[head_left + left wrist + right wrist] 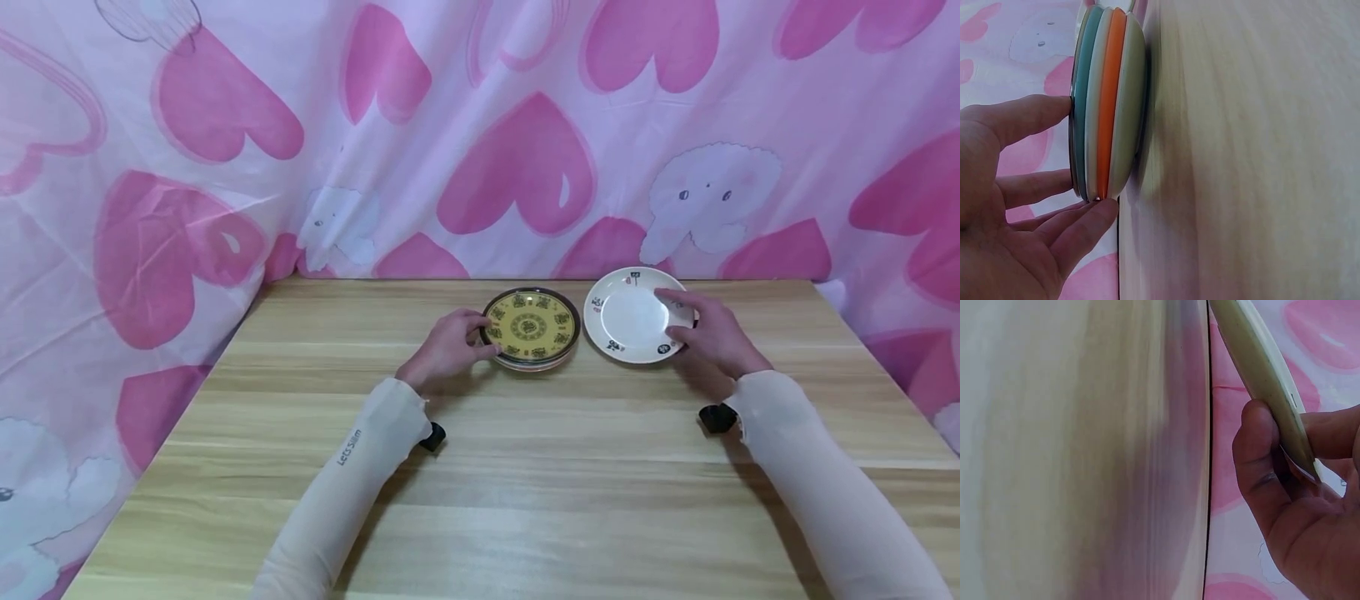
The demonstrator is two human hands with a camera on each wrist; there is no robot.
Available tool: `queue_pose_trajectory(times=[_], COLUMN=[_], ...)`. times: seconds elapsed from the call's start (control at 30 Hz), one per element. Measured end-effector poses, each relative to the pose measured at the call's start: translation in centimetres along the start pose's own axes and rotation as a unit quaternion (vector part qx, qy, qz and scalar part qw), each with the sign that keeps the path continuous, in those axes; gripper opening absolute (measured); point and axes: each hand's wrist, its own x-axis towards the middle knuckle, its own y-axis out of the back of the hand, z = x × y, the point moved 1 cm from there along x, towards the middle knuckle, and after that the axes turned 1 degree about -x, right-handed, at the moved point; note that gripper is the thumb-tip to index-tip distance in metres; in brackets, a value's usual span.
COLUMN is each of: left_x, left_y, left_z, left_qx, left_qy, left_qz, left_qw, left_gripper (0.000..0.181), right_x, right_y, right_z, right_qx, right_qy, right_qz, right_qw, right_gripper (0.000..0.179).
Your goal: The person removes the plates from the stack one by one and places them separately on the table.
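Left sleeve (348,487), right sleeve (825,479): both long, pale cream! Dark lettering (349,447), "Lets" readable, elbow-side of left cuff (399,398). Black block (433,437) just beside left cuff; second black block (717,419) well right of it.

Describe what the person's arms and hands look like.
The person wears long, pale cream fabric sleeves; the left sleeve has small dark lettering. A small black piece shows at each cuff. The left hand and right hand are gloveless.

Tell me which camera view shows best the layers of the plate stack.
The left wrist view. It sees the plate stack side-on, so its teal, white and orange rims stand apart. The head view shows mainly the yellow top plate and little below it; the right wrist view shows none of it.
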Motion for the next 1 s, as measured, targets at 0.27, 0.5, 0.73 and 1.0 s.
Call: queue_pose_trajectory(times=[0.27, 0.5, 0.73, 1.0], left_x=[-0.2, -0.1, -0.1, -0.2], left_y=[0.1, 0.0, -0.1, 0.1], left_z=[-0.1, 0.0, 0.0, 0.2], left_qx=[-0.004, 0.003, 0.012, 0.005], left_qy=[0.003, -0.003, -0.001, -0.005], left_qz=[-0.004, 0.001, 0.002, -0.002], left_qw=[1.0000, 1.0000, 0.9999, 1.0000], left_gripper=[0.062, 0.061, 0.060, 0.061], right_x=[0.2, 0.5, 0.8, 1.1], right_y=[0.0, 0.0, -0.2, -0.1], right_z=[0.1, 0.3, 0.5, 0.8], right_qx=[-0.010, 0.003, 0.003, -0.019], right_qy=[-0.023, -0.034, -0.041, -0.062], right_qz=[-0.015, -0.029, -0.038, -0.045], right_qw=[0.9996, 0.9990, 0.9984, 0.9969], right_gripper=[0.065, 0.066, 0.066, 0.066])
